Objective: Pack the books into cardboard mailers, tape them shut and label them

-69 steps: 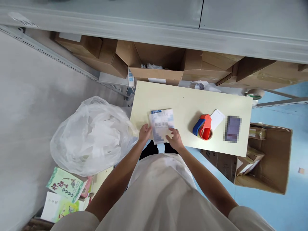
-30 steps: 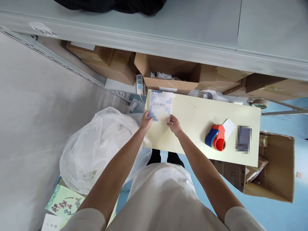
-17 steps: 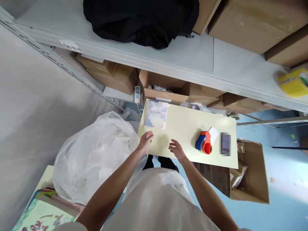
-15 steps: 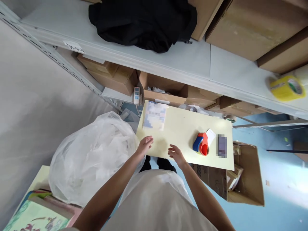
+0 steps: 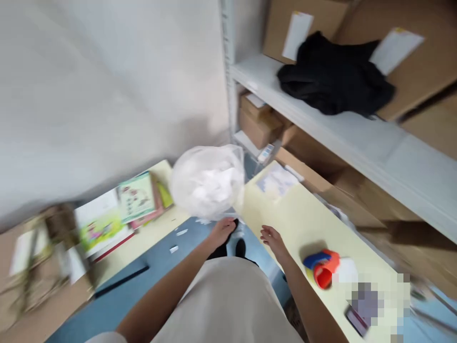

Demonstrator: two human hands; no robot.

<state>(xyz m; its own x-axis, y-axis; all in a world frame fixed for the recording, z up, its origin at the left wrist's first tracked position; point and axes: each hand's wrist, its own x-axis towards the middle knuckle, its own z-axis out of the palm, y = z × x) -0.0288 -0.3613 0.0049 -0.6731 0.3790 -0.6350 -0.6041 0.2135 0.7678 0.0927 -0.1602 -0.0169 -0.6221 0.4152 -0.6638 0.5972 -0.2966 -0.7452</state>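
Observation:
My left hand (image 5: 222, 231) is held over the gap between the two tables, just below the clear plastic bag (image 5: 205, 183) stuffed with white scraps. Its fingers are stretched out loosely and hold nothing. Above the near edge of the cream table (image 5: 291, 216) hovers my right hand (image 5: 273, 239), fingers slightly bent and apart, with nothing in them. A printed sheet or flat packet (image 5: 276, 181) lies at that table's far left corner. To the right of my right hand sits a red and blue tape dispenser (image 5: 324, 269).
A phone (image 5: 357, 320) lies near a blurred-out patch at the right. Picture books (image 5: 137, 197) rest on the left table, beside a brown cardboard box (image 5: 46, 295). A shelf (image 5: 357, 133) holds black cloth (image 5: 335, 78) and cartons. Paper scraps (image 5: 173, 249) litter the blue floor.
My view has turned left, bringing the left table with its books into sight. Both hands remain empty, and the left one now appears over the floor rather than at the cream table's edge.

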